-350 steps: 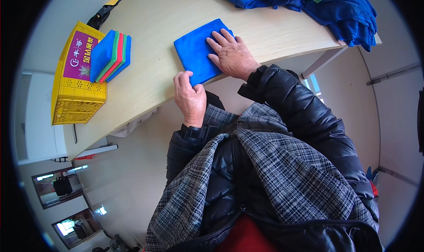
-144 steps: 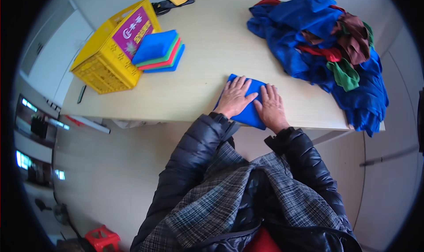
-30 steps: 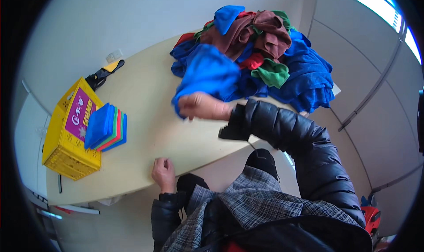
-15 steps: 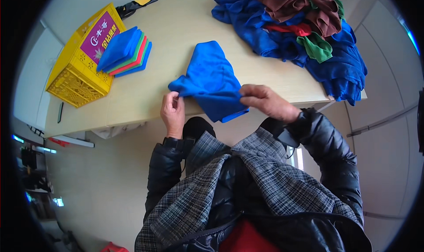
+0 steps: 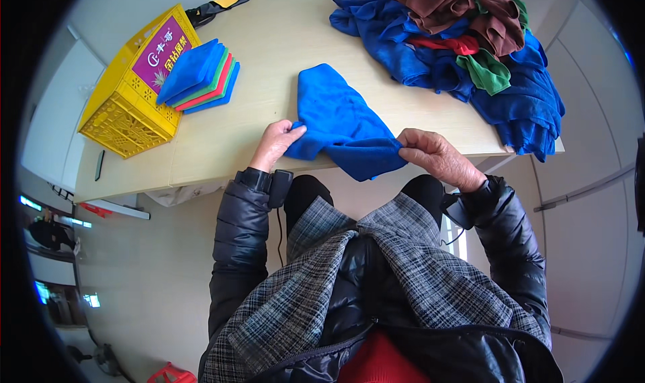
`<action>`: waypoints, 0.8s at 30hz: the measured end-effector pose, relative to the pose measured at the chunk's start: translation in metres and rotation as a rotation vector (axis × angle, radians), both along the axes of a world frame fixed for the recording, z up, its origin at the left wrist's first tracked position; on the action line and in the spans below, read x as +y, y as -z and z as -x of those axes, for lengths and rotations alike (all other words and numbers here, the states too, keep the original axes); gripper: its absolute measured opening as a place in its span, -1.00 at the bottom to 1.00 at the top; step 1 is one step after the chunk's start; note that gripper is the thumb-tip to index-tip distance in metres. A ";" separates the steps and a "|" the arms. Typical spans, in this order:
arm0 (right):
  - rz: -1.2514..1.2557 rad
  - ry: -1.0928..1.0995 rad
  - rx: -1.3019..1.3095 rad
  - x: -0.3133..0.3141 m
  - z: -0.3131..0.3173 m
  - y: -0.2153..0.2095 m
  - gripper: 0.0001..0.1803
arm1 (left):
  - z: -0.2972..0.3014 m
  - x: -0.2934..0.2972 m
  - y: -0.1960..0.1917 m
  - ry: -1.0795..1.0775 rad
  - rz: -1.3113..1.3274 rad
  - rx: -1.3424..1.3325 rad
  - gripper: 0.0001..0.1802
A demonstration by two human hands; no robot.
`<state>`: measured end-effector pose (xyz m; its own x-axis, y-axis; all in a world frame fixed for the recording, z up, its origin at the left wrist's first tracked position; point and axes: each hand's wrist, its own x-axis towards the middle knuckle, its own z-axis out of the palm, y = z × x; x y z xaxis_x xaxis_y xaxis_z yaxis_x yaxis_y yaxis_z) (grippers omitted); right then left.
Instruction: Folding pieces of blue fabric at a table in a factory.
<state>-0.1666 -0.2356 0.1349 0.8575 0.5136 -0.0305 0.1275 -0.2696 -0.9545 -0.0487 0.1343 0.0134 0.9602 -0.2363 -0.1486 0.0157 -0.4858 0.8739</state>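
Observation:
A blue cloth [image 5: 339,114] lies partly doubled over at the table's front edge, its near part hanging past that edge. My left hand [image 5: 275,142] pinches its left near corner between thumb and fingers. On the other side, my right hand [image 5: 437,156] grips the right near corner. A stack of folded cloths [image 5: 201,80] in blue, green and red sits to the left, next to a yellow plastic crate [image 5: 127,114]. At the back right rises a loose heap of crumpled cloths [image 5: 463,54], mostly blue, with brown, red and green among them.
The pale wooden table [image 5: 262,67] carries everything. A black strap-like item with a yellow patch [image 5: 218,8] lies behind the crate. A dark flat object [image 5: 100,165] rests near the left front corner. White cabinet doors [image 5: 591,114] stand on the right.
My left hand has moved up and now grips the cloth's left corner. The right hand has shifted slightly right, drawing its corner outward, so the near edge spreads wider.

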 end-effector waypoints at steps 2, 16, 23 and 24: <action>0.001 0.038 -0.025 -0.010 -0.009 0.000 -0.80 | -0.002 0.001 -0.011 -0.046 0.132 -0.065 -0.70; 0.119 0.599 -0.789 -0.147 -0.110 -0.072 -0.95 | -0.020 0.170 -0.210 -0.523 0.530 -0.781 -0.68; 0.237 0.674 -0.831 -0.146 -0.124 -0.068 -0.95 | -0.013 0.204 -0.211 -0.596 0.516 -0.749 -0.57; 0.214 0.687 -0.843 -0.146 -0.127 -0.070 -0.94 | -0.014 0.203 -0.210 -0.590 0.536 -0.742 -0.57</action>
